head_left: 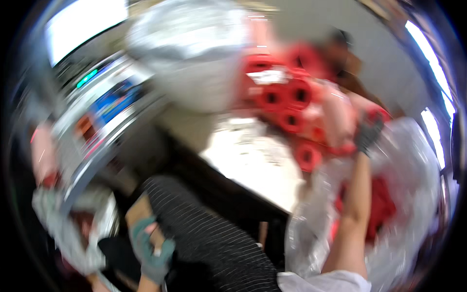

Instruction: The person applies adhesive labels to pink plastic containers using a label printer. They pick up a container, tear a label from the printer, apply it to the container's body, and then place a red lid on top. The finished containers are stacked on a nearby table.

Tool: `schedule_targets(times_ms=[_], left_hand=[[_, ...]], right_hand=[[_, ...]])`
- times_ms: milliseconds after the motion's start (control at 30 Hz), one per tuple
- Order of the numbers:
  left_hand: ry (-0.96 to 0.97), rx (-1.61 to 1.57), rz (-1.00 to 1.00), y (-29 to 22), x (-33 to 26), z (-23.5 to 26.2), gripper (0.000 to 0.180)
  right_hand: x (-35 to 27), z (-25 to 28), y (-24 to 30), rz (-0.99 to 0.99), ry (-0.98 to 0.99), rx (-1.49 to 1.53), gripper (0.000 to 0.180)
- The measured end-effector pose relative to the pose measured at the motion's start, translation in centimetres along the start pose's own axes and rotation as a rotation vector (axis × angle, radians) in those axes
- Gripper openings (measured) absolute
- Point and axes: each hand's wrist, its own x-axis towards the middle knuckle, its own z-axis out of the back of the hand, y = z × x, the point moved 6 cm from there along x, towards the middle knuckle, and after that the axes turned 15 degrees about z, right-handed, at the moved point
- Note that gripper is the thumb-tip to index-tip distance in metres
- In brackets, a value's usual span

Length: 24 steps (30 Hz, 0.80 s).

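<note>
My right hand (369,131), in a grey glove, reaches out at the right, its fingers curled round the red end of a pink roll (365,104). Blur hides the exact grip. Beside it lies a heap of similar pink rolls with red ends (292,92), several showing dark centre holes. Under my right forearm a clear plastic bag (311,233) gapes, with red things (382,209) inside. Low at the left, my left hand (153,248) wears a grey-green glove and hangs by my striped dark clothing. Its thumb and fingers curve apart, and nothing is plainly held.
A machine with a blue panel (116,102) stands at the left, near a bright screen (87,24). A large translucent wrapped bundle (189,58) is at the back. A pale bright surface (253,160) lies mid-view. Another open bag (73,233) sits at lower left; a blurred person (340,48) is far right.
</note>
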Motion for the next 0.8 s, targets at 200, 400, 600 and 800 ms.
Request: schedule_targets(times_ms=[200,400,600,800], left_hand=[[-0.593,0.417,0.036,7.0,-2.7,11.0,0.050],[-1.096,0.388,0.862,26.9,-19.8,23.3,0.037],[-1.042,1.211,0.768,37.2,-26.7,33.8,0.055],[-0.500,1.501,0.796,39.9,-12.5,42.2,0.040]], right_hand=[[-15.3,4.4,24.0,0.093,0.055,0.850,0.060],[-20.1,22.4,50.2,0.511,0.643,1.499,0.064],[-20.0,27.1,59.3,0.828,0.707,1.629,0.056],[-21.2,27.8,61.7,1.106,0.585,1.426,0.051]])
